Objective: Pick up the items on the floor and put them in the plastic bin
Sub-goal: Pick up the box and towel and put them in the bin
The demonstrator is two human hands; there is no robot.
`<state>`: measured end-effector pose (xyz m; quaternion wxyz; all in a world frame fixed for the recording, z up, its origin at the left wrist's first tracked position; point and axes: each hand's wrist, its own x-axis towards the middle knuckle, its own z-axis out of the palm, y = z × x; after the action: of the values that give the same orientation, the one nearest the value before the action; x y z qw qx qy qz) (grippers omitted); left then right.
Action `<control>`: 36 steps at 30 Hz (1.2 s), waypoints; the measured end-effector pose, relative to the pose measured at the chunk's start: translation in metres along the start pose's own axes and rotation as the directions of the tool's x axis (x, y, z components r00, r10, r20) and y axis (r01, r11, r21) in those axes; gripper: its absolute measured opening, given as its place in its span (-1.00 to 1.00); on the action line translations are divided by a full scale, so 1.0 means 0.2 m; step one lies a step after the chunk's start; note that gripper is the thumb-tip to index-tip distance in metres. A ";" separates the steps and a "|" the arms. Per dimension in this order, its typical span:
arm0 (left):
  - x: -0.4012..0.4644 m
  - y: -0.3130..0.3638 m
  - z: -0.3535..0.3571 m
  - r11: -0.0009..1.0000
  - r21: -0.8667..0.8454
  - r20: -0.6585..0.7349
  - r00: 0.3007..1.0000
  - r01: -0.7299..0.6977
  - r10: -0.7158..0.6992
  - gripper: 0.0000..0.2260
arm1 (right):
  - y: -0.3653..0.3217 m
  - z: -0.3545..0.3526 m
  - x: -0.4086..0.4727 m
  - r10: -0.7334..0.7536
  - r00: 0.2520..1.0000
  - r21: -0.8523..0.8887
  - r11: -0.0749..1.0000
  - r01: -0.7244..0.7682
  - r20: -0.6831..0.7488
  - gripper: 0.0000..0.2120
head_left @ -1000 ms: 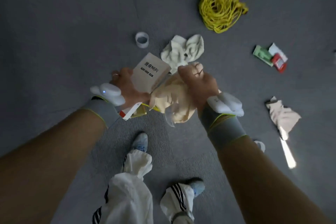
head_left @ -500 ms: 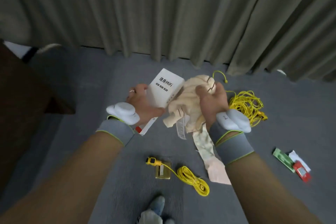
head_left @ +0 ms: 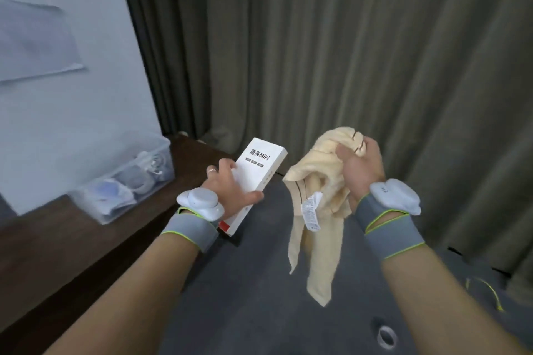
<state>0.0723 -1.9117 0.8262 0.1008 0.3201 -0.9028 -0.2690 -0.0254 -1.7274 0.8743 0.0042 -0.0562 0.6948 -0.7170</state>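
My left hand (head_left: 227, 190) grips a white carton box (head_left: 253, 179) with dark print and a red end, held tilted at chest height. My right hand (head_left: 360, 170) clutches a bunched cream-yellow cloth (head_left: 317, 210) whose tail and white label hang down. The clear plastic bin (head_left: 127, 181) stands on a dark wooden surface to the left of both hands, against the wall, with several white and blue items inside.
The dark wooden surface (head_left: 57, 253) runs along the left under a pale wall. Grey-green curtains (head_left: 346, 52) hang behind. On the grey carpet lie a white tape ring (head_left: 386, 337) and a piece of yellow cord (head_left: 490, 291) at the lower right.
My view has lifted from the floor and swung left. The bin and the wall have come into sight. Both hands still hold the box and the cloth, whose tail now hangs free.
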 end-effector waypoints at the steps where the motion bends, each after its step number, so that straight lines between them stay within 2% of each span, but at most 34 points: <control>1: 0.01 -0.08 -0.10 0.999 0.013 -0.028 0.999 0.035 -0.035 -0.23 | -0.05 0.11 -0.01 -0.021 0.999 0.013 1.000 0.020 0.030 -0.64; 5: 0.08 -0.47 -0.45 0.984 -0.004 -0.155 0.972 0.178 -0.177 -0.26 | -0.16 0.62 -0.08 -0.068 0.982 0.057 0.997 0.059 0.177 -0.63; 6: 0.09 -0.51 -0.48 0.981 -0.008 -0.158 0.968 0.195 -0.194 -0.27 | -0.17 0.67 -0.08 -0.069 0.981 0.069 0.996 0.058 0.183 -0.63; 10: 0.24 -0.96 -0.71 0.944 0.015 -0.220 0.923 0.328 -0.317 -0.24 | -0.22 1.25 -0.14 -0.099 0.949 0.122 0.990 0.065 0.300 -0.65; 15: 0.48 -1.33 -0.95 0.930 0.003 -0.141 0.921 0.368 -0.364 -0.27 | -0.36 1.83 -0.18 -0.179 0.930 0.116 0.982 0.149 0.320 -0.63; 23: 0.82 -1.67 -1.18 0.911 0.011 -0.098 0.907 0.413 -0.410 -0.16 | -0.67 2.56 -0.11 -0.300 0.845 0.138 0.954 0.266 0.443 -0.57; 30: 1.09 -1.84 -1.17 0.882 -0.012 -0.064 0.880 0.470 -0.470 -0.25 | -0.86 3.10 0.09 -0.396 0.777 0.260 0.917 0.304 0.488 -0.55; 33: 1.26 -1.90 -1.13 0.856 -0.019 -0.096 0.851 0.517 -0.517 -0.26 | -0.78 3.29 0.25 -0.414 0.723 0.279 0.910 0.307 0.552 -0.59; 36: 1.41 -1.92 -1.11 0.823 -0.035 -0.090 0.818 0.568 -0.568 -0.26 | -0.56 3.43 0.37 -0.365 0.679 0.247 0.931 0.268 0.638 -0.63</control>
<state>0.1343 -2.4345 0.8033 0.0605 0.5867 -0.7597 -0.2739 -0.0307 -2.4124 1.0112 0.1347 -0.4307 0.5758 -0.6818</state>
